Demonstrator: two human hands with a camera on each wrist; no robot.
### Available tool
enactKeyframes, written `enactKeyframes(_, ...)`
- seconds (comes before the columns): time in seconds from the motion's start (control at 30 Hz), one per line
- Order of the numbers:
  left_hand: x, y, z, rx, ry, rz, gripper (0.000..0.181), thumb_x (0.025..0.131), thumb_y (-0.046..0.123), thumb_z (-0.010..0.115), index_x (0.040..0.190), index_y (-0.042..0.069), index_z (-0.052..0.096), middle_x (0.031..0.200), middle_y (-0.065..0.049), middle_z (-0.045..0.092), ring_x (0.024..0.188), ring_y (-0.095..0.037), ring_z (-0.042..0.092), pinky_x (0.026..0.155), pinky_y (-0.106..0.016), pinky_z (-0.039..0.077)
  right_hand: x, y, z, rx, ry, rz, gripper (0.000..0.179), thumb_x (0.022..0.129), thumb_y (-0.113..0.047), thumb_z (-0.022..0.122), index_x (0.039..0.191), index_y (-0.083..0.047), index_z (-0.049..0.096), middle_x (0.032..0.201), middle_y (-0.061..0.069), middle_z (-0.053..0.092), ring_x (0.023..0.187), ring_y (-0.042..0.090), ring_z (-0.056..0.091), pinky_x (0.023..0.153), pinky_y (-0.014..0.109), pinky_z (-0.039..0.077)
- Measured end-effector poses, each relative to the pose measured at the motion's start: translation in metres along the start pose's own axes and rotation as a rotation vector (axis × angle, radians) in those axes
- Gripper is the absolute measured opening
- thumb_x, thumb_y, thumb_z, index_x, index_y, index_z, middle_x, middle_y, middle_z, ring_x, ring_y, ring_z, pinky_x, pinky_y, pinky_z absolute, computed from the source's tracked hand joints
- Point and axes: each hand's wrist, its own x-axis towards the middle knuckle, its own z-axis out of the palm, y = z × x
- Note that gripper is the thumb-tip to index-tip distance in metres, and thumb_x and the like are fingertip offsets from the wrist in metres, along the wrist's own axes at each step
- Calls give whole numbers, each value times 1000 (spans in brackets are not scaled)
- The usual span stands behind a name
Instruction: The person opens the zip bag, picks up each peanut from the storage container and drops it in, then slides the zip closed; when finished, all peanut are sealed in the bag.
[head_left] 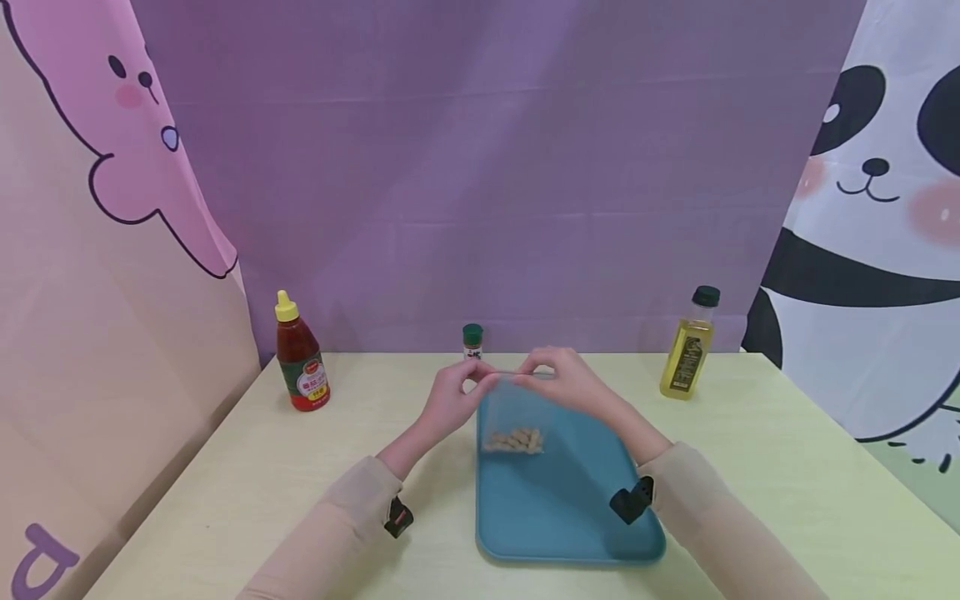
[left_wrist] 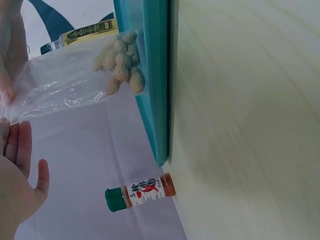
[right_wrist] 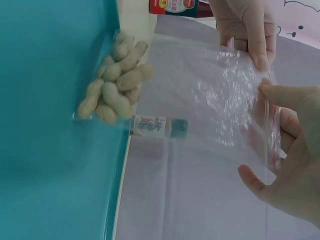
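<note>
A clear zip-lock bag hangs upright over the blue tray, with several unshelled peanuts gathered at its bottom. My left hand pinches the top edge of the bag near one corner. Beside it, my right hand pinches the same edge between thumb and finger. The two hands almost meet along the zip strip, as the right wrist view shows. In the left wrist view the peanuts hang close by the tray's rim.
A ketchup bottle with a yellow cap stands at the back left of the table. Behind my hands is a small green-capped spice jar, also visible in the left wrist view. An oil bottle stands at the back right.
</note>
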Motion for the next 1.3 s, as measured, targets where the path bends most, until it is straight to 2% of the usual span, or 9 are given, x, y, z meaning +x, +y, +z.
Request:
enactKeyframes(0.13, -1, -3, -2, -9, 5, -3, 14, 89, 20, 65, 93, 7, 67, 80, -3, 68, 73, -12, 61, 66, -24, 52, -6, 4, -3, 9, 16, 16, 11, 87, -23, 67, 85, -13, 71, 83, -2, 68, 87, 20, 60, 85, 46, 51)
enactKeyframes(0.33, -2, -7, -3, -19, 16, 4, 13, 89, 21, 64, 91, 9, 67, 75, -2, 67, 69, -10, 61, 63, -25, 51, -15, 11, -10, -11, 28, 47, 10, 87, -24, 67, 85, -16, 71, 85, -4, 68, 102, 24, 61, 91, 47, 50)
enactKeyframes(0.4, -2, -7, -3, -16, 29, 7, 12, 89, 20, 64, 92, 8, 68, 76, -3, 67, 69, -10, 61, 62, -25, 51, -17, 12, -13, -14, 24, 61, 11, 88, -26, 66, 86, -16, 71, 85, -3, 68, 97, 24, 61, 84, 44, 52)
enactKeyframes(0.53, -2, -7, -4, -6, 60, 21, 11, 89, 17, 64, 92, 7, 68, 77, -4, 67, 71, -12, 61, 57, -23, 49, -23, 18, -20, -42, 32, 79, 15, 88, -30, 65, 86, -17, 71, 85, -4, 68, 96, 25, 62, 82, 43, 51)
enactKeyframes(0.73, 0, -6, -5, -11, 81, 25, 13, 89, 19, 64, 92, 7, 69, 77, -3, 67, 71, -12, 59, 52, -23, 48, -28, 21, -27, -47, 47, 79, 18, 88, -30, 65, 87, -14, 72, 88, -2, 70, 117, 31, 55, 92, 50, 48)
enactKeyframes(0.83, 0, -6, -8, -23, 85, 17, 15, 89, 20, 64, 93, 7, 69, 77, -3, 67, 71, -12, 60, 53, -23, 49, -28, 21, -27, -57, 67, 58, 14, 88, -25, 65, 87, -12, 72, 88, -1, 70, 111, 30, 59, 91, 50, 48)
enactKeyframes(0.93, -1, -9, -13, -47, 93, 11, 16, 89, 20, 65, 94, 6, 69, 79, -5, 67, 73, -15, 62, 62, -27, 53, -24, 20, -23, -58, 91, 31, 11, 88, -22, 66, 87, -12, 71, 86, -1, 69, 96, 25, 64, 87, 49, 50)
enactKeyframes(1.1, -4, -13, -30, -128, 84, -70, 13, 89, 14, 64, 92, 2, 65, 92, -10, 68, 81, -18, 64, 79, -29, 55, -10, 11, -9, -7, 122, -5, 12, 89, -20, 64, 89, -10, 70, 80, 0, 68, 76, 14, 65, 74, 36, 55)
enactKeyframes(1.3, -9, -20, -64, -209, 13, -235, 14, 91, 10, 60, 93, -3, 59, 91, -19, 62, 80, -12, 62, 77, -20, 53, 8, -11, 12, 139, 87, 12, 12, 92, -17, 61, 92, -7, 67, 84, 10, 69, 66, 11, 67, 58, 24, 50)
